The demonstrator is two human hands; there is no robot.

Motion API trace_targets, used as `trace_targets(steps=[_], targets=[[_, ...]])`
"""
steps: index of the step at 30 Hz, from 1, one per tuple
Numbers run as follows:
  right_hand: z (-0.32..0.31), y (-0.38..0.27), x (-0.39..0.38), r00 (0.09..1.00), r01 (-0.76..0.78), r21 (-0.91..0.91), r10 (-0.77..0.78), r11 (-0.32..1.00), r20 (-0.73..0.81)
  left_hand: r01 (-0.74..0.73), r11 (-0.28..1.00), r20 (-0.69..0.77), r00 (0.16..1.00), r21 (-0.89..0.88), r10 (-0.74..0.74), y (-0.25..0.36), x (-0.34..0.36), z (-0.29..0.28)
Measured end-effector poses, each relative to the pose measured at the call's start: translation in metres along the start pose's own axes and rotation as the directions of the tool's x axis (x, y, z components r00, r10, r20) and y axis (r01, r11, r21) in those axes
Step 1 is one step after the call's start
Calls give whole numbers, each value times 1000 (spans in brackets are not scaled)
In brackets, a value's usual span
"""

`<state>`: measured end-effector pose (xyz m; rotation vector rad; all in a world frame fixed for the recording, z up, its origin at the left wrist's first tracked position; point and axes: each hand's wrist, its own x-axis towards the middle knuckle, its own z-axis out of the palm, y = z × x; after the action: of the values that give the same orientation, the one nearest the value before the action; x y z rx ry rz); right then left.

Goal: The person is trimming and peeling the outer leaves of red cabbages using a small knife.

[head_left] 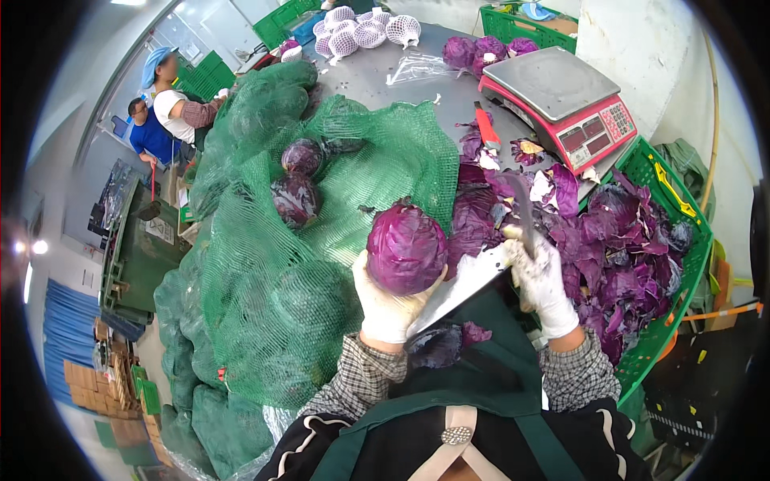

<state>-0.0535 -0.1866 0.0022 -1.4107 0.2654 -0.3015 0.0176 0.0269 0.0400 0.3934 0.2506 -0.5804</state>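
Nearest the body, at 6 o'clock, a dark outer leaf (433, 347) lies against the green apron (489, 361). Just beyond it, near the centre of the clock, the gloved left hand (385, 303) cups the red cabbage (407, 247) from below, palm and fingers pressed around its underside, its top uncovered. At 3 o'clock from the head, the gloved right hand (541, 276) is curled around what seems to be a knife (523, 200), its grey blade rising toward 12; it is too blurred to tell which way the edge faces. Good trimming here would mean keeping the left fingers low and clear of the edge, turning the head in the palm, and lifting only the loose outer layer with short, shallow strokes. Further toward 3, leaf waste (618, 264) heaps up inside the green crate (688, 293), a handy target for peelings. At 9 o'clock, green net sacks (305, 321) bulge, with two loose cabbages (298, 188) toward 10. Farther off, a red scale (552, 88) sits toward 1, foam-netted heads (345, 36) toward 11, and two co-workers (172, 108) toward 10.
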Motion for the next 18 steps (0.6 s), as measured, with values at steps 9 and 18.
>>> trace_targets(steps=[9,18], targets=[[45,-23,-18,973,126,-6,-122,992,197,-189,975,199,966,119,163,-14,2,3],[26,-18,-3,964,-108,227,47,968,261,-366,709,373,915,603,156,-1,2,4]])
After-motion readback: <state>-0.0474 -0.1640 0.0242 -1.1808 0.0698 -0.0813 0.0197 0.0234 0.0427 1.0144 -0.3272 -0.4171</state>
